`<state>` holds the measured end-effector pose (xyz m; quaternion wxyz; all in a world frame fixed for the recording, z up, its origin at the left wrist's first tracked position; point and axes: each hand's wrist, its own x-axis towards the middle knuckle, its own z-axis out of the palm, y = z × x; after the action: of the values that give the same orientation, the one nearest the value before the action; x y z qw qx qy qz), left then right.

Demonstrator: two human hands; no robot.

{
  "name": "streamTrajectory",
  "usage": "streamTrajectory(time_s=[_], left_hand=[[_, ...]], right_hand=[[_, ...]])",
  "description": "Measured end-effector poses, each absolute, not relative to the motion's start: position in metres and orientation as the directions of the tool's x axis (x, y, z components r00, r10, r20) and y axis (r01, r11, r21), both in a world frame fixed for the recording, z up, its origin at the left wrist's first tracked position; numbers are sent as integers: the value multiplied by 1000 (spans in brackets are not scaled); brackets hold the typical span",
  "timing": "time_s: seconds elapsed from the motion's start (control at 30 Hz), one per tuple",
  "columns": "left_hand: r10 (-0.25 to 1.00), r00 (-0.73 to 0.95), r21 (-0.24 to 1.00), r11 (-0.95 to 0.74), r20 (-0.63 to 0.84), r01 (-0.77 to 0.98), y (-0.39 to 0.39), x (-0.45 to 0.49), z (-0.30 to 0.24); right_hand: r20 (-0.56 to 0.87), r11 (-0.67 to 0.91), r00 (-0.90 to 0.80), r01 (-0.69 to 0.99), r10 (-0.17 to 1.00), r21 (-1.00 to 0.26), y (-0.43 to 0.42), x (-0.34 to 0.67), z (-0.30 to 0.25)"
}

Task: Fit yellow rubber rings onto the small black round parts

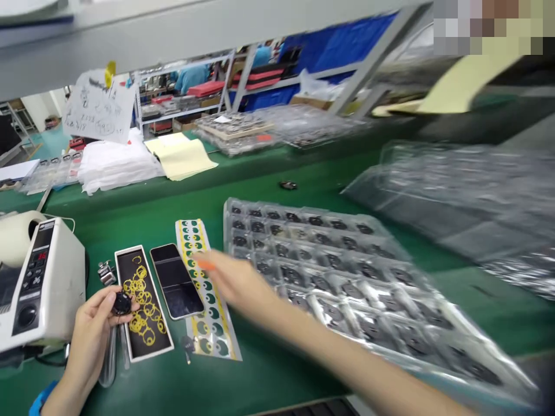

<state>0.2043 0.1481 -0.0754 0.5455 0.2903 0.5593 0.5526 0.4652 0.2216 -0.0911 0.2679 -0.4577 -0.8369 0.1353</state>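
My left hand (102,312) pinches a small round black part (122,303) between thumb and fingers, above the left edge of a white-rimmed box (170,346). Thin yellow rings (145,300) lie loose in that box. My right hand (234,277), smeared by motion, is over a sticker sheet (232,346) with yellow borders and rows of cut-out shapes. Something orange (206,265) shows at its fingertips; whether it is worn or held I cannot make out. A dark phone (177,282) lies between the box and the sheet.
A clear tray (303,248) of black parts fills the right side. At left stands a white tape dispenser (65,277), near a metal counter (106,273). One black part (288,185) lies behind the tray. More plastic trays (468,196) are at far right. A shelf beam (195,46) crosses above.
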Motion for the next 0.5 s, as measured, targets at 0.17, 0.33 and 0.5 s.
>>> streamTrajectory(time_s=[0.17, 0.33, 0.5], left_hand=[[930, -211, 927, 235, -302, -291, 149, 201, -74], [943, -130, 922, 261, -308, -287, 150, 198, -89], [946, -105, 923, 268, -307, -277, 149, 200, -87]], right_hand=[[90, -130, 163, 947, 983, -293, 301, 585, -56], [-178, -301, 273, 940, 945, -162, 343, 635, -61], [-115, -230, 209, 947, 971, -223, 340, 628, -77]])
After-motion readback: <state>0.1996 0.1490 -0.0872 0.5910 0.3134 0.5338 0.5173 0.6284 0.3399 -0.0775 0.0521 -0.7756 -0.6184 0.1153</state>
